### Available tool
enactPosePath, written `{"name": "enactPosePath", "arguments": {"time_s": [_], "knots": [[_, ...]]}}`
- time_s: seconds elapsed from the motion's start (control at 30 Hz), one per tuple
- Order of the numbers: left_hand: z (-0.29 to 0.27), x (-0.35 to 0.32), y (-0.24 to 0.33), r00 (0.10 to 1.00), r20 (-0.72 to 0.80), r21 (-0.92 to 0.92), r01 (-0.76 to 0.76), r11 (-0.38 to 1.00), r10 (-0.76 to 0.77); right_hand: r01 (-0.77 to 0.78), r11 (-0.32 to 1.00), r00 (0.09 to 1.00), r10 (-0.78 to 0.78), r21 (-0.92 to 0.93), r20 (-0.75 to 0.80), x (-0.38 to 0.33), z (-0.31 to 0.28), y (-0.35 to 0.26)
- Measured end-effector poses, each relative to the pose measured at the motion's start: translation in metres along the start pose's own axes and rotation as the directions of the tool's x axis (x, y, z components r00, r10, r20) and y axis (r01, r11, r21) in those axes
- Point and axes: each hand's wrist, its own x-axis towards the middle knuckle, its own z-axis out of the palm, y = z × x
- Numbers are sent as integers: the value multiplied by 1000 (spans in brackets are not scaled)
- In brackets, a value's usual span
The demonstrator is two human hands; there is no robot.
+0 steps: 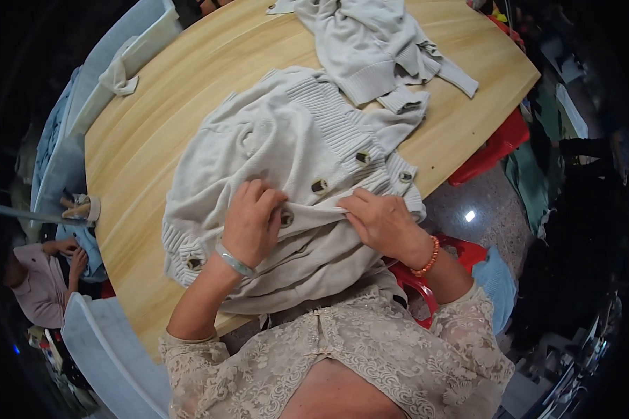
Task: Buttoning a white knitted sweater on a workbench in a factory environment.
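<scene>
A cream knitted cardigan (pixel 258 146) with ribbed bands and large dark buttons lies bunched on the table in front of me. My left hand (pixel 251 220) has its fingers curled closed on the cardigan's button edge, right beside one button (pixel 285 219) that it partly covers. Farther right along the same edge, my right hand (pixel 384 222) pinches the knit between thumb and fingers. Two more buttons, one of them this dark one (pixel 319 186), show just beyond my hands. The cardigan's lower folds hang over the table's near edge toward my lap.
On the wooden table (pixel 147 133), a second pale knit garment (pixel 363 49) lies at the far side. Pale plastic bins (pixel 112 77) line the left, with a scrap of cloth over one rim. Another person (pixel 45 279) sits at the far left. Red stools (pixel 493 150) stand to the right.
</scene>
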Motion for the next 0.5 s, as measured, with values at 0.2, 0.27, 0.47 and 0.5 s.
{"name": "enactPosePath", "arguments": {"time_s": [0.2,0.27,0.47,0.5], "knots": [[46,38,20,997,17,-89,-68,994,70,20,999,998,-19,35,-53,-4,12,-7],[50,39,19,992,129,-42,-12,999,17,20,999,997,-16,51,-70,-7,18,-2],[47,40,11,889,390,-575,438,691,-239,20,984,986,10,177,-164,-5,26,4],[47,41,9,835,468,-678,549,488,-289,25,984,985,6,179,-170,-3,26,2]]}}
